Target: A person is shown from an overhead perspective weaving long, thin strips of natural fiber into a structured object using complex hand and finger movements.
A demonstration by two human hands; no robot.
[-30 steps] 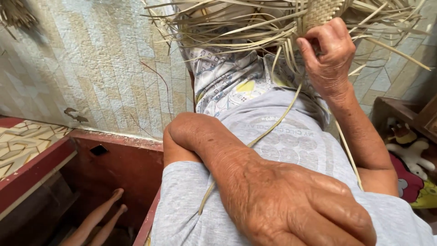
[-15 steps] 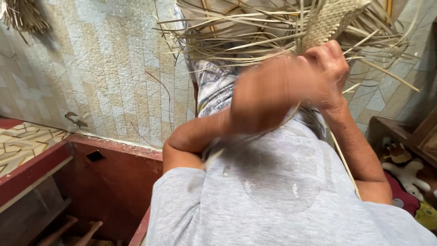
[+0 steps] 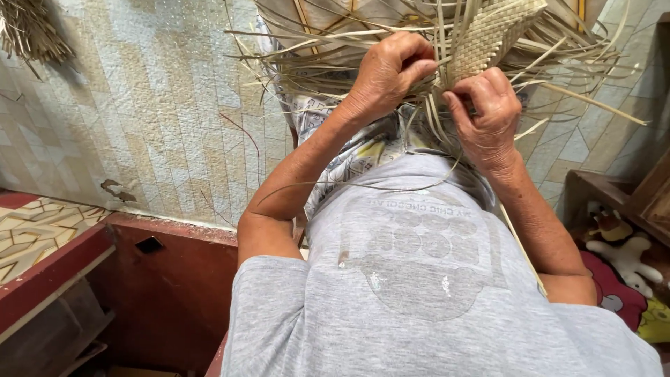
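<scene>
Hands (image 3: 391, 66) on weaving (image 3: 488, 31), tiled floor (image 3: 160, 105)

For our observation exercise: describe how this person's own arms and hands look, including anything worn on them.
Both arms are bare below short grey sleeves of a T-shirt. The left hand and right hand are bare: no gloves, rings, watch or bracelet visible. The skin looks creased, with raised veins.

Woven panel (image 3: 488, 35) just above right grip (image 3: 481, 112), right of left grip (image 3: 391, 70); loose strips (image 3: 314, 56) left of both; stuffed toys (image 3: 624, 258) below right.
</scene>
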